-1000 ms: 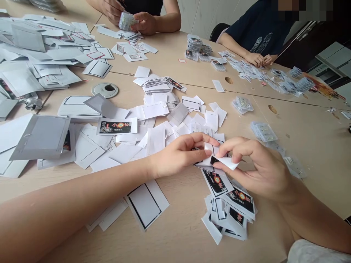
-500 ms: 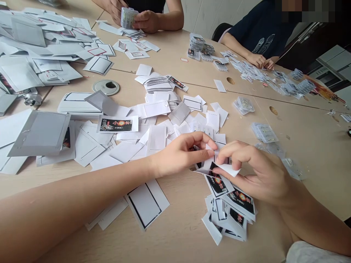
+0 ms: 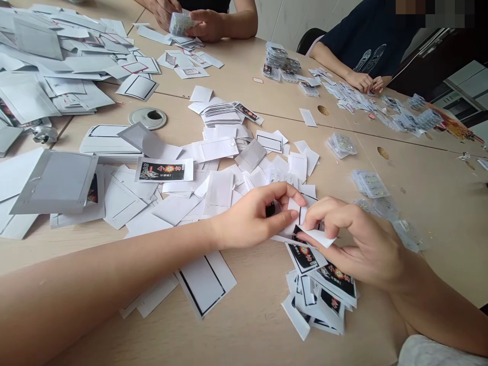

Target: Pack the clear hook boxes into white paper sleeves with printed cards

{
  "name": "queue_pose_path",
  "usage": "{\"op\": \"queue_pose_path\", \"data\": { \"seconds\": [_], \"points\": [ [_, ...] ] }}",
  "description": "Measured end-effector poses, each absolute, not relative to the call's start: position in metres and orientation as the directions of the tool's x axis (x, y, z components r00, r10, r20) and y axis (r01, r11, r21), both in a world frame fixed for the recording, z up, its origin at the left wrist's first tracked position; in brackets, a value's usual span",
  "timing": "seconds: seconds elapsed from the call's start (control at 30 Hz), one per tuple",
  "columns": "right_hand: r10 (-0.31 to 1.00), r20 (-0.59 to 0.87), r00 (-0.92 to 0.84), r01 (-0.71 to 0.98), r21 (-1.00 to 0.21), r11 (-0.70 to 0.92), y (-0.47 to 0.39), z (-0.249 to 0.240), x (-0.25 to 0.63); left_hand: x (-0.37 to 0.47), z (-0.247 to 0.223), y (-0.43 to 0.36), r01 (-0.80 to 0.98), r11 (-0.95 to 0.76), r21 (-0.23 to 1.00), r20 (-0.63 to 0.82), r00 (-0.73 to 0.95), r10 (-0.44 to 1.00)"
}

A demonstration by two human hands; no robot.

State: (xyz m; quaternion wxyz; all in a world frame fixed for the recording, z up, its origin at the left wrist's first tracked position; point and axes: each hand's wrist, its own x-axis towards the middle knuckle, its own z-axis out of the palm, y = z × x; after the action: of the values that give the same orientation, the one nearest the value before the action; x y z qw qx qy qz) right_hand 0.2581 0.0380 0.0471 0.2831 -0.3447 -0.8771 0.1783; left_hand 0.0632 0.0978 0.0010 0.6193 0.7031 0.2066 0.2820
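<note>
The left hand (image 3: 253, 216) pinches a small paper card (image 3: 295, 213) between thumb and forefinger, just above the table (image 3: 438, 203); the right hand (image 3: 358, 244) nips the card's turned-down flap (image 3: 318, 237). For a clean crease, it seems best to hold the body flat with the left thumb and run the right fingertips along the fold line (avoid dragging the printed pile (image 3: 324, 295) beneath). The card's face is largely hidden behind the fingers, and its print is too small to read.
</note>
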Motion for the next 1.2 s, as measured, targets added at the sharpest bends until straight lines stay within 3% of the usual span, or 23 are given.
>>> {"op": "queue_pose_path", "data": {
  "seconds": [0.57, 1.1, 1.2],
  "points": [
    [0.692, 0.403, -0.599, 0.44, -0.556, 0.705, 0.035, 0.048, 0.257, 0.063, 0.006, 0.096, -0.089, -0.096, 0.991, 0.131, 0.741, 0.659],
    [0.71, 0.289, -0.642, 0.481, -0.57, 0.666, 0.023, 0.051, 0.265, 0.064, 0.001, 0.099, -0.093, -0.116, 0.989, 0.147, 0.731, 0.667],
    [0.688, 0.329, -0.647, 0.445, -0.57, 0.691, 0.022, 0.055, 0.262, 0.064, 0.001, 0.099, -0.094, -0.104, 0.99, 0.139, 0.734, 0.665]
  ]
}}
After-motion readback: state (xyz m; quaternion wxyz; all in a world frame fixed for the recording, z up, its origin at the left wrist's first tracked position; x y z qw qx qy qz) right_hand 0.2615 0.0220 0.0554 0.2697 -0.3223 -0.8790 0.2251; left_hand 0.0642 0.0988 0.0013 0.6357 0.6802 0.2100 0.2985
